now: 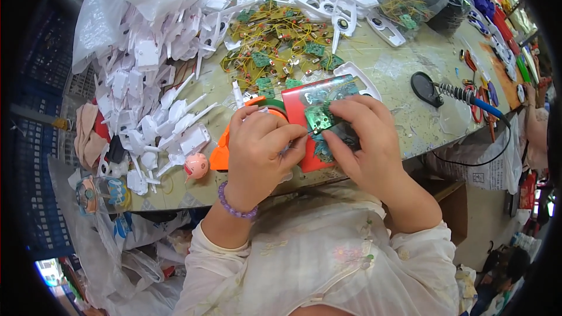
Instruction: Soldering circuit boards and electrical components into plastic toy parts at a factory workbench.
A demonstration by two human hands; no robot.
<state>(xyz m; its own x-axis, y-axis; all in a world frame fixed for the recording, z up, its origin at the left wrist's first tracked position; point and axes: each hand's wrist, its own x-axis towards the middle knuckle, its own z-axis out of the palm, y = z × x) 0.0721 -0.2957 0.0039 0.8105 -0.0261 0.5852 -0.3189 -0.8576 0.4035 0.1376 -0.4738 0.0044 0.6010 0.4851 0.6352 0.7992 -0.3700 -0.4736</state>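
My left hand (260, 143) curled narrow, pinching something too small to make out, small green circuit board (319, 117) gripped in my right hand (366, 140), fingers hiding its lower half, both above red tray (310, 100) on counter (398, 105).

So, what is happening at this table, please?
A person sits at a cluttered worktable and works with both bare hands. The right hand holds a small green circuit board over a red tray, and the left hand pinches something thin at the board's edge. A heap of white plastic parts lies to the left, and wired green boards are piled behind. A soldering iron rests to the right.
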